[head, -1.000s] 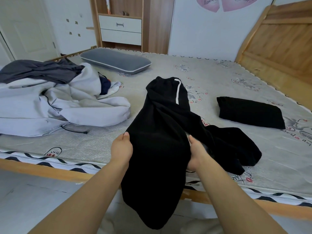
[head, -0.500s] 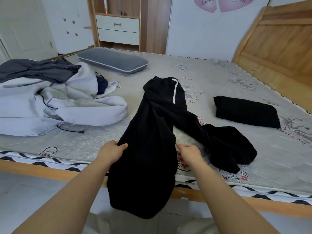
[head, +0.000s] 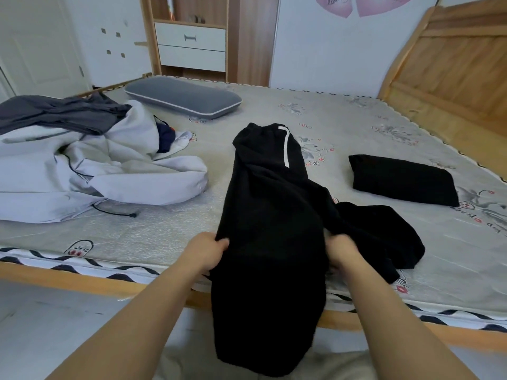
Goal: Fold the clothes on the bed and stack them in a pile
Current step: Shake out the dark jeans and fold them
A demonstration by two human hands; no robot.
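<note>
While both hands grip its edges, L hand (head: 204, 252) & R hand (head: 341, 249), black trousers (head: 270, 242) lie lengthwise, waistband far on mattress (head: 164, 231), leg hanging over near edge.

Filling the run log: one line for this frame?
left hand: grips black trousers with white stripe | right hand: grips same | trouser leg hangs over bed edge | folded black garment on mattress
</note>
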